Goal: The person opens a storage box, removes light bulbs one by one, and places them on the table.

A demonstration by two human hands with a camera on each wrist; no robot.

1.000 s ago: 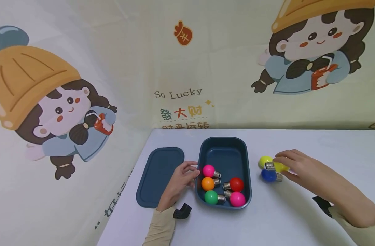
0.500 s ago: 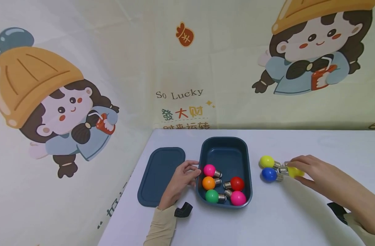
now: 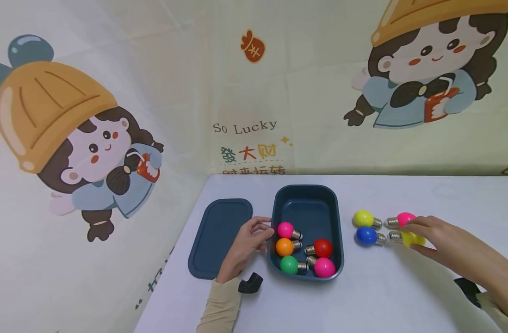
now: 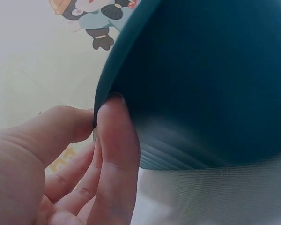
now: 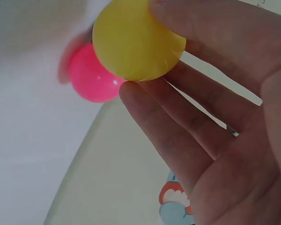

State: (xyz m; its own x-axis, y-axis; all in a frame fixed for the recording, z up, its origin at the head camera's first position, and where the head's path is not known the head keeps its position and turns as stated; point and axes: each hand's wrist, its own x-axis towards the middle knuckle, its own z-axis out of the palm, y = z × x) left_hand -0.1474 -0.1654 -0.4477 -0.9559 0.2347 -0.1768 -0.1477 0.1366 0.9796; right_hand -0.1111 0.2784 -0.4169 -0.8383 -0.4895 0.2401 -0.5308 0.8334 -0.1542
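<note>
White worktop [image 3: 362, 296] bears a box [image 3: 307, 212], left hand [image 3: 247, 238] pinching its rim [image 4: 108, 70]. Right hand [image 3: 439, 236] pinches a yellow bulb [image 5: 136, 42].

Yellow round bulb [image 3: 414, 239]: smooth, glossy, plastic-looking globe, ridged shiny silver metal screw base [image 3: 396, 237]; bright pink round bulb [image 5: 93, 75] beside it glossy too, with a sharp highlight. Dark blue rounded-rectangular tray [image 3: 306, 217] smooth plastic-looking, low sheen, soft reflections on inner wall; flat dark blue rounded-rectangular lid [image 3: 220, 238] similar, more matt. White tabletop [image 3: 383, 286] matt, finely ribbed like cloth up close; cream printed backdrop [image 3: 312, 92] thin creased cloth-like sheet, beige long sleeve [image 3: 222, 300] soft wrinkled matt cloth, black angular wrist piece [image 3: 250, 283] matt, plastic-looking.
</note>
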